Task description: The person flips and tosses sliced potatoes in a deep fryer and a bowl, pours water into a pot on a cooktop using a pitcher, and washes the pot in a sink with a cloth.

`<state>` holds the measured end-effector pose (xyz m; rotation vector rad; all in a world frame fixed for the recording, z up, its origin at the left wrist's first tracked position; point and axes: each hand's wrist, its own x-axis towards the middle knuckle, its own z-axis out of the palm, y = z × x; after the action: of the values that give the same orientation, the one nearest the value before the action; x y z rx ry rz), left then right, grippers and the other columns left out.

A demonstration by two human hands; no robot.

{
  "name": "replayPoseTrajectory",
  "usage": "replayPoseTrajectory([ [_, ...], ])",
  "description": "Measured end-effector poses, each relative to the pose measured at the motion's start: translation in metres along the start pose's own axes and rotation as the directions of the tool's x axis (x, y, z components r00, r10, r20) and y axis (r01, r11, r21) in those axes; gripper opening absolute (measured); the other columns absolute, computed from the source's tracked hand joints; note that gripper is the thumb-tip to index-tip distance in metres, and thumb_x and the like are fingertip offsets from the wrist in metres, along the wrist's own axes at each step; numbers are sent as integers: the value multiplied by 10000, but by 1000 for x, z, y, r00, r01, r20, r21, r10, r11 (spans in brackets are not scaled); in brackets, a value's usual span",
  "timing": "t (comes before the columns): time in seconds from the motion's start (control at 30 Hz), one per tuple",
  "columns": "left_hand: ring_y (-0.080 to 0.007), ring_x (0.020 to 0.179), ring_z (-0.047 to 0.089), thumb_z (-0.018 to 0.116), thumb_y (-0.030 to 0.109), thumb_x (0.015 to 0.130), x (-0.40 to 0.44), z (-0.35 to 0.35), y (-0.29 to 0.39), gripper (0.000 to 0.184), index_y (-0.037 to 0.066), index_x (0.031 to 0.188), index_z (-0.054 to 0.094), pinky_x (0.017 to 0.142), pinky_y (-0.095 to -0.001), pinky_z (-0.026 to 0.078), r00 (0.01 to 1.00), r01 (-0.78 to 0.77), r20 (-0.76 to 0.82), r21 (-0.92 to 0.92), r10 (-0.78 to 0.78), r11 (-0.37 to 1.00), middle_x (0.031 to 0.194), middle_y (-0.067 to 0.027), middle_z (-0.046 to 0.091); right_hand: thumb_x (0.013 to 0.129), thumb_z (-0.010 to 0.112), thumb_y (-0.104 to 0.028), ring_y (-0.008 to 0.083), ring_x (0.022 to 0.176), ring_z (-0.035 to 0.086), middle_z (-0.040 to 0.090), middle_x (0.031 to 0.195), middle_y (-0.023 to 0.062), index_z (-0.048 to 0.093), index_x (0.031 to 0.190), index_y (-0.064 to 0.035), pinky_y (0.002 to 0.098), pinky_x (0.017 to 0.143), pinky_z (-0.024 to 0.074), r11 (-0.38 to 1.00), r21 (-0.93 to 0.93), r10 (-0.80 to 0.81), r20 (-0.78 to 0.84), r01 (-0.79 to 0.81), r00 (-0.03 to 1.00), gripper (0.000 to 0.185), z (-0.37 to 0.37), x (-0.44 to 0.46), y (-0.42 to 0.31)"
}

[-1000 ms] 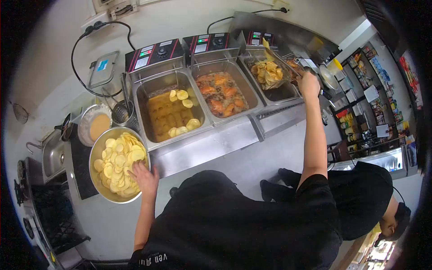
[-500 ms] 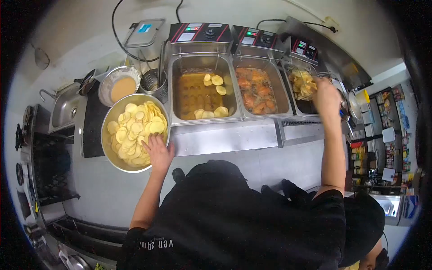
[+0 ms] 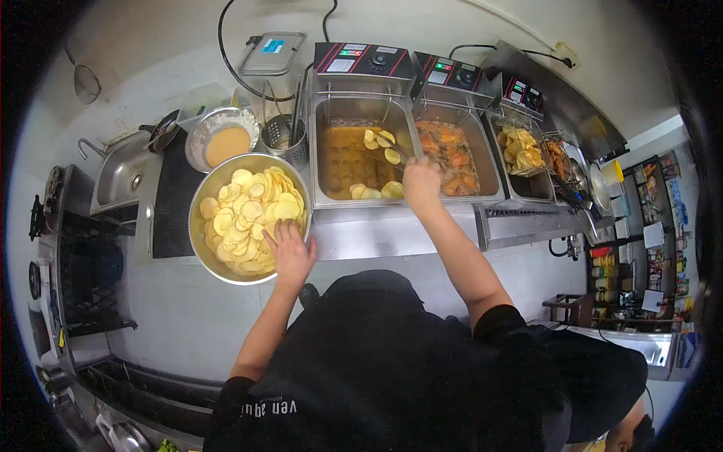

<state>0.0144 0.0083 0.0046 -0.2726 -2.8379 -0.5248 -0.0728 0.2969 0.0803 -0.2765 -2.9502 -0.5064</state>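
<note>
My left hand (image 3: pixel 292 252) lies over the near right rim of a large steel bowl (image 3: pixel 197 245), fingers spread against the pale potato slices (image 3: pixel 248 215) heaped inside. My right hand (image 3: pixel 422 182) is closed round a long thin metal utensil (image 3: pixel 393 145), whose exact kind I cannot make out. It reaches over the left fryer (image 3: pixel 322 181), among several potato slices (image 3: pixel 371 139) floating in the oil. More slices (image 3: pixel 376 190) float along the near wall. In the middle fryer, reddish-brown pieces (image 3: pixel 449 147) sit in bubbling oil, partly behind my right hand.
A wire basket of fried chips (image 3: pixel 521 151) rests over the right fryer, with another basket of browned food (image 3: pixel 558 157) beyond. A bowl of tan batter (image 3: pixel 227 145) and a perforated steel holder (image 3: pixel 286 139) stand behind the potato bowl. A sink (image 3: pixel 124 181) is at left.
My right hand has moved left from the chip basket to the left fryer, where the utensil now shows. My left hand stays at the bowl. The whole view has shifted slightly.
</note>
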Motion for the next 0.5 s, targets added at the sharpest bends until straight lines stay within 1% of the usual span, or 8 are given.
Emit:
replayPoseTrajectory([
  [0.03,-380,1260,358,630,281,787,0,-1,0,472,-38,1104,484,1077,-648,117,1000,-8,-2,-1,8,1000,1208,-198,472,801,585,-162,327,849,586,585,948,109,630,996,-79,433,645,512,1000,-1,8,-2,-8,1000,217,1,3,-1],
  [0.1,-378,1261,353,625,287,795,0,-2,0,471,-39,1103,481,1074,-648,122,999,-13,36,-22,13,1000,1212,-198,466,823,566,-146,306,850,614,582,948,106,635,954,-69,392,593,547,998,-59,21,25,-20,999,166,1,10,-4],
  [0.13,-378,1261,353,625,287,795,0,-3,0,471,-39,1103,481,1074,-648,122,999,-19,35,-22,20,1000,1212,-198,466,823,566,-146,306,850,614,582,948,106,635,954,-69,392,593,547,998,-58,27,24,-26,999,166,6,13,-7],
  [0.2,-378,1262,347,621,296,804,1,-5,0,472,-42,1102,480,1071,-649,128,998,-35,53,-37,37,999,1216,-200,459,799,591,-184,329,895,601,609,953,98,650,1006,-98,432,677,516,989,-61,137,-14,-138,990,232,22,20,-13],
  [0.23,-378,1262,347,621,296,804,1,-5,0,472,-42,1102,480,1071,-649,128,998,-40,51,-38,42,998,1216,-200,459,799,591,-184,329,895,601,609,953,98,650,1006,-98,432,677,516,988,-61,142,-15,-143,990,232,29,24,-13],
  [0.3,-379,1264,340,614,304,813,1,-4,-1,470,-41,1102,480,1068,-652,127,996,-44,72,-54,48,998,1216,-204,455,801,586,-171,312,895,618,627,935,86,675,959,-106,413,626,527,997,-35,65,-28,-66,997,192,34,32,-10],
  [0.43,-382,1263,339,610,308,816,1,-5,-1,477,-40,1115,480,1066,-655,126,995,-58,79,-67,63,996,1212,-205,455,806,580,-163,286,849,634,633,909,85,688,897,-107,407,613,531,996,-1,85,-68,-85,994,152,33,40,-7],
  [0.5,-385,1262,337,607,312,818,1,-4,-3,487,-39,1130,480,1065,-658,124,992,-60,103,-78,68,995,1211,-204,455,800,582,-148,279,804,648,653,888,87,690,891,-98,391,597,538,998,39,50,-112,-46,992,150,32,44,-5],
])
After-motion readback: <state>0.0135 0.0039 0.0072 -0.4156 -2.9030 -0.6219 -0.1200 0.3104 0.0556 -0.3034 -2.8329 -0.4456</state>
